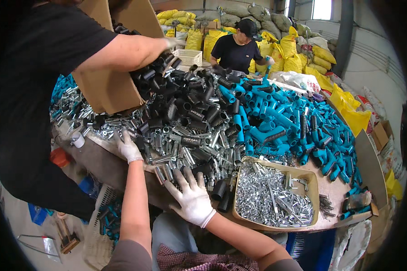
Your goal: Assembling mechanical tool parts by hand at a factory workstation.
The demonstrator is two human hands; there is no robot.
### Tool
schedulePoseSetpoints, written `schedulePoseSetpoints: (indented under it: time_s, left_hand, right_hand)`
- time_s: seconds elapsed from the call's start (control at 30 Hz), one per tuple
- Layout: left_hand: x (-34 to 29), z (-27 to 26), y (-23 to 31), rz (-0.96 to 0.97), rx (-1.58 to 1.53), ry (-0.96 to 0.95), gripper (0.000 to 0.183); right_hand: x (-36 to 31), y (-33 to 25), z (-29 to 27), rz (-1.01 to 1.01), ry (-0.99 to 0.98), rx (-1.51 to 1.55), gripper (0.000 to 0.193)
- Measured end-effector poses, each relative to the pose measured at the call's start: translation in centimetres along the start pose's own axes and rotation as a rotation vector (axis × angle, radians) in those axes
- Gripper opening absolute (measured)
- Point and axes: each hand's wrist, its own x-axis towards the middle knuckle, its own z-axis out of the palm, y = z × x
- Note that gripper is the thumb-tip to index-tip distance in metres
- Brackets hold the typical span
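Note:
My left hand (129, 148), in a white glove, reaches to the near left edge of the table, fingers apart beside small silver metal pieces (107, 131). Right of it, my white-gloved right hand (192, 198) lies with spread fingers over the near edge of the pile, close to silver metal tubes (160, 174) and black tubes (220, 189). Neither hand holds anything that I can see. Beyond them rises a heap of black plastic sleeves (185, 101). A co-worker's arm (131, 52) reaches over a tilted cardboard box (106, 90), and black pieces lie at its mouth.
A cream tray (315, 198) full of small silver parts stands right of my right hand. Behind it spread blue plastic handles (276, 119). Across the table another person (237, 52) works before yellow sacks (291, 47). A white plastic crate (99, 244) stands below left.

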Motion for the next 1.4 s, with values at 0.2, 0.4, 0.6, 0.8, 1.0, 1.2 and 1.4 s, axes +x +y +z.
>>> schedulePoseSetpoints:
  time_s: [0.2, 0.4, 0.6, 0.8, 1.0, 1.2, 1.4]
  left_hand:
    - [-1.1, 0.1, 1.4, -0.038, 0.055, 0.024, 0.07]
    - [-1.3, -0.2, 1.7, -0.082, 0.124, 0.041, 0.07]
    - [-0.9, -0.4, 1.0, -0.051, 0.114, 0.027, 0.068]
    - [-1.3, 0.3, 0.9, -0.09, -0.124, -0.055, 0.063]
    - [-2.1, 0.9, 1.3, 0.044, 0.12, -0.18, 0.066]
    - [0.4, 3.4, -0.1, -0.071, -0.177, -0.237, 0.068]
    - [2.6, 2.9, -3.1, -0.019, -0.004, -0.268, 0.064]
  right_hand:
    - [-0.3, 0.3, 0.0, 0.008, 0.024, -0.017, 0.077]
    - [-0.4, 0.1, 0.1, 0.011, 0.029, -0.021, 0.077]
    - [-0.3, 0.2, 0.0, 0.031, 0.047, 0.018, 0.077]
    - [-0.5, 0.5, -0.1, 0.048, 0.049, 0.027, 0.077]
    - [-0.7, 0.7, -0.1, 0.084, 0.03, 0.071, 0.081]
    - [-0.6, 1.3, 0.2, 0.103, 0.031, 0.075, 0.079]
    - [-0.1, 1.1, 0.2, 0.144, 0.028, 0.098, 0.081]
